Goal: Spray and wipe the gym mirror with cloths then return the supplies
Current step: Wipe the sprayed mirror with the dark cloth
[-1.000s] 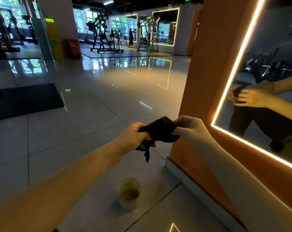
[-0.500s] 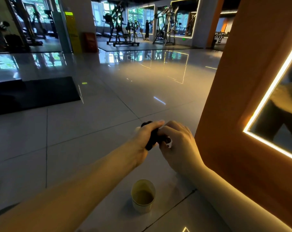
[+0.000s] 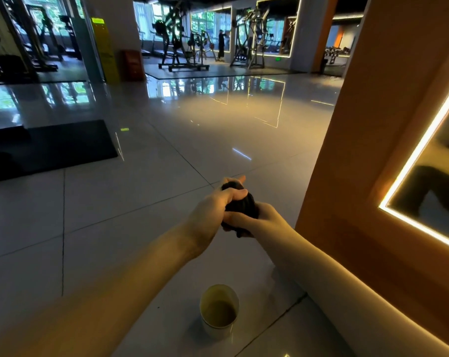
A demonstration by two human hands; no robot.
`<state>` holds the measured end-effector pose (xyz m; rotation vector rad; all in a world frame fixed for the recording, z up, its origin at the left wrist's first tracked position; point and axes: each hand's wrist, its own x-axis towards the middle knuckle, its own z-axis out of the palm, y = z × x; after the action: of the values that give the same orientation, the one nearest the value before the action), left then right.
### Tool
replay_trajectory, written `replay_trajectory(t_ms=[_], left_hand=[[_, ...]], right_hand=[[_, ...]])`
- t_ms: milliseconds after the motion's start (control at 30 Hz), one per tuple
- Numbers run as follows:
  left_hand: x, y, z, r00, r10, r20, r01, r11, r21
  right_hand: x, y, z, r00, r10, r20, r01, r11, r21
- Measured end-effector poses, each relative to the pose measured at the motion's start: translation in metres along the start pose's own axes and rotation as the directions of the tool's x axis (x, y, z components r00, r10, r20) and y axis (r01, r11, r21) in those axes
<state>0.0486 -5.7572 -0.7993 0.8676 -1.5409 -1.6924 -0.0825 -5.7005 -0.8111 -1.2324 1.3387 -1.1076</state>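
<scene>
Both hands clench a bunched dark cloth [image 3: 240, 204], the left hand [image 3: 213, 215] above and the right hand [image 3: 259, 220] below. A cup [image 3: 219, 309] stands on the floor [image 3: 115, 215] beneath, beside the mirror [image 3: 434, 186].

cup [image 3: 219, 311] on floor [image 3: 141, 202], mirror [image 3: 439, 181] right

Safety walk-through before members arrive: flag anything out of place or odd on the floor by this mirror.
One thing: an open cup with liquid in it stands upright on the floor tiles beside the orange mirror wall, below both hands wringing the dark cloth. Nothing looks spilled, but it could be kicked over.
</scene>
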Motion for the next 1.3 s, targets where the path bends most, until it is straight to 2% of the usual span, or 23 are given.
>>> replay_trajectory(t_ms=[100,200,267,300,333,367,400,467,500,533,567,600,733,800,867,933,967,1033,1100,1200,1300], left_hand=[[0.0,0.002,0.001,0.999,-0.02,0.038,0.019,0.999,0.029],[0.004,-0.004,-0.001,0.996,-0.081,0.048,0.074,0.987,0.142],[0.007,-0.009,-0.012,0.999,-0.015,0.041,0.003,0.962,0.273],[0.006,-0.011,-0.021,0.995,0.075,0.07,-0.096,0.918,0.385],[0.004,-0.013,-0.031,0.974,0.171,0.151,-0.227,0.79,0.569],[0.002,-0.017,-0.041,0.942,0.214,0.259,-0.336,0.575,0.746],[0.0,-0.021,-0.047,0.906,0.217,0.364,-0.418,0.314,0.852],[-0.003,-0.035,-0.05,0.861,0.163,0.482,-0.464,-0.135,0.875],[-0.005,-0.043,-0.047,0.863,0.142,0.484,-0.43,-0.295,0.853],[-0.005,-0.051,-0.046,0.878,0.139,0.458,-0.381,-0.375,0.845],[-0.006,-0.057,-0.043,0.889,0.176,0.424,-0.336,-0.38,0.862],[-0.006,-0.064,-0.042,0.884,0.235,0.405,-0.314,-0.344,0.885],[-0.002,-0.08,-0.043,0.779,0.48,0.404,-0.341,-0.216,0.915],[-0.002,-0.074,-0.045,0.77,0.514,0.378,-0.344,-0.165,0.924],[-0.001,-0.066,-0.047,0.781,0.53,0.33,-0.31,-0.13,0.942],[-0.001,-0.059,-0.05,0.805,0.544,0.236,-0.236,-0.071,0.969],[-0.001,-0.055,-0.051,0.808,0.561,0.179,-0.206,-0.015,0.978],[0.0,-0.049,-0.05,0.819,0.569,0.075,-0.153,0.091,0.984],[0.0,-0.05,-0.046,0.859,0.512,0.019,-0.1,0.13,0.986],[-0.004,-0.051,-0.03,0.878,0.474,0.062,-0.125,0.103,0.987],[-0.013,-0.057,-0.013,0.908,0.401,0.122,-0.141,0.018,0.99]], right_hand=[[0.006,0.003,0.0,0.998,0.023,-0.053,-0.022,0.999,0.028],[0.012,0.007,-0.001,0.993,0.067,-0.097,-0.071,0.996,-0.045],[0.017,0.009,-0.008,0.989,0.112,-0.092,-0.123,0.985,-0.122],[0.02,0.01,-0.014,0.985,0.146,-0.088,-0.16,0.97,-0.181],[0.022,0.011,-0.019,0.978,0.193,-0.077,-0.206,0.946,-0.251],[0.024,0.013,-0.023,0.969,0.242,-0.055,-0.247,0.914,-0.322],[0.025,0.015,-0.024,0.958,0.286,-0.026,-0.273,0.883,-0.382],[0.028,0.019,-0.02,0.94,0.338,0.036,-0.286,0.844,-0.454],[0.029,0.019,-0.016,0.934,0.351,0.063,-0.28,0.831,-0.48],[0.03,0.019,-0.011,0.929,0.36,0.085,-0.268,0.814,-0.516],[0.031,0.019,-0.007,0.926,0.362,0.108,-0.244,0.79,-0.562],[0.031,0.019,-0.002,0.925,0.356,0.133,-0.207,0.766,-0.609],[0.027,0.02,0.008,0.945,0.27,0.184,-0.058,0.694,-0.717],[0.021,0.021,0.009,0.967,0.187,0.176,-0.007,0.704,-0.71],[0.012,0.03,0.013,0.995,0.049,0.09,0.017,0.789,-0.614],[-0.001,0.05,0.024,0.99,-0.094,-0.105,0.033,0.879,-0.476],[-0.009,0.058,0.032,0.973,-0.114,-0.2,0.027,0.92,-0.391],[-0.018,0.067,0.044,0.941,-0.094,-0.324,0.013,0.97,-0.243],[-0.016,0.062,0.053,0.923,-0.051,-0.383,0.012,0.994,-0.104],[-0.006,0.046,0.066,0.89,0.036,-0.454,0.015,0.994,0.108],[0.005,0.033,0.075,0.838,0.174,-0.517,-0.005,0.951,0.31]])
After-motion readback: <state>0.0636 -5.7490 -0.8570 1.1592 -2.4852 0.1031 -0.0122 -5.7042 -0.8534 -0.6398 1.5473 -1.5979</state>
